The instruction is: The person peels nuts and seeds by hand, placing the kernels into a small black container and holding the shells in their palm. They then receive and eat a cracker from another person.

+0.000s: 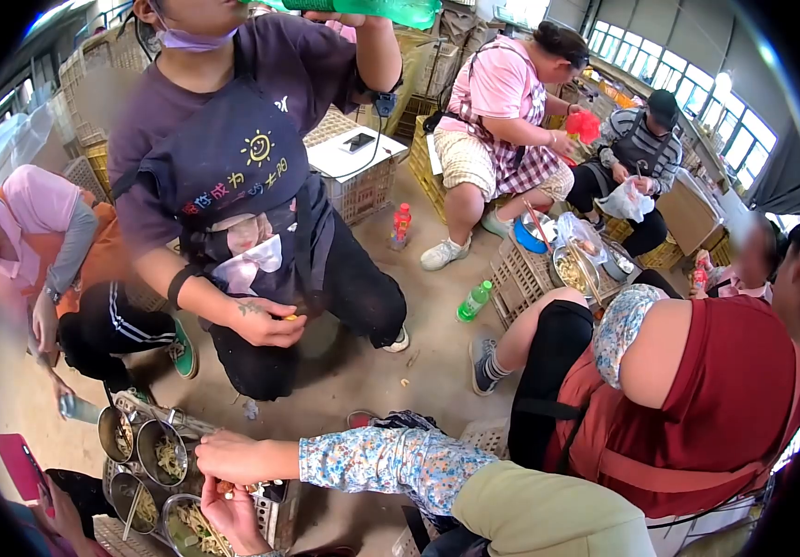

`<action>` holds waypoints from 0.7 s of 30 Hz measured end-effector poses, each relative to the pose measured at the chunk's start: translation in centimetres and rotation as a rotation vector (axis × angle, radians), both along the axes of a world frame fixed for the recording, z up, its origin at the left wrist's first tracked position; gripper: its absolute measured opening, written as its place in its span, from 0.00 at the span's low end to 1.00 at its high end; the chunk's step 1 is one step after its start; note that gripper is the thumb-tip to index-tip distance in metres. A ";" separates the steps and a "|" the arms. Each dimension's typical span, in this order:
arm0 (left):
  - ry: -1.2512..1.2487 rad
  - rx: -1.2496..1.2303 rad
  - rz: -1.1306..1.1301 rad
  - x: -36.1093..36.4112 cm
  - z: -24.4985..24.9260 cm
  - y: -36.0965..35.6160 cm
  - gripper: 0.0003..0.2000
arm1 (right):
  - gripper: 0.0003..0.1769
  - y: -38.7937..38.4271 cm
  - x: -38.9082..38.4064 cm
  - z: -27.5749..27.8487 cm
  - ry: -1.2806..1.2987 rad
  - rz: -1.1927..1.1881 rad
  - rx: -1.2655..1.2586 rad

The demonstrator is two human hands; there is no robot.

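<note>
My right hand (pixel 238 459), in a floral sleeve (pixel 372 459), reaches in from the right above the bowls, fingers bent down and closed, tips hidden. Just below it is my left hand (pixel 240 522), palm up with fingers curled. A small reddish-brown piece (pixel 225 486) shows between the two hands; which hand grips it is unclear. Beside my left hand stands a metal bowl of noodle-like food (pixel 187 526) with chopsticks across it. Further bowls, one with greens and pale strips (pixel 170 459), stand left of my hands on a crate.
A person in a dark apron (pixel 251 176) kneels ahead, drinking from a green bottle (pixel 372 11). Another green bottle (pixel 474 302) and a red-labelled bottle (pixel 401 226) stand on the floor. Other people sit around crates with food. At lower left someone holds a pink-cased phone (pixel 19 466).
</note>
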State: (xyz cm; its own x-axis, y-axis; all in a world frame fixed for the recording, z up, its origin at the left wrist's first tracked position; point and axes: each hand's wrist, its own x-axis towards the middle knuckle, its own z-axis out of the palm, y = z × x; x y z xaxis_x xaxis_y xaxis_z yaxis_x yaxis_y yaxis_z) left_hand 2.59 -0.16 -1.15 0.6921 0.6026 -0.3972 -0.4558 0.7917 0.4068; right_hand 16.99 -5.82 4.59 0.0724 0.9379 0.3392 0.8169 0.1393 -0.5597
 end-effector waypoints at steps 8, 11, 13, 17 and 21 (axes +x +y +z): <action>0.127 0.025 0.070 -0.2 0.9 -0.4 0.09 | 0.09 -0.4 0.0 1.4 0.161 0.094 -0.047; 0.120 -0.014 0.078 -0.7 -0.4 0.4 0.09 | 0.12 0.0 -0.3 0.7 0.170 0.023 -0.010; 0.058 0.040 -0.023 -1.1 0.1 0.9 0.10 | 0.13 0.3 -0.2 0.2 0.178 -0.023 0.028; 0.110 0.130 -0.010 -1.0 0.2 0.6 0.12 | 0.13 -0.4 0.1 1.3 0.321 -0.035 -0.022; 0.095 0.051 -0.005 -1.2 0.2 1.0 0.10 | 0.11 0.2 -0.4 0.4 0.288 -0.105 0.143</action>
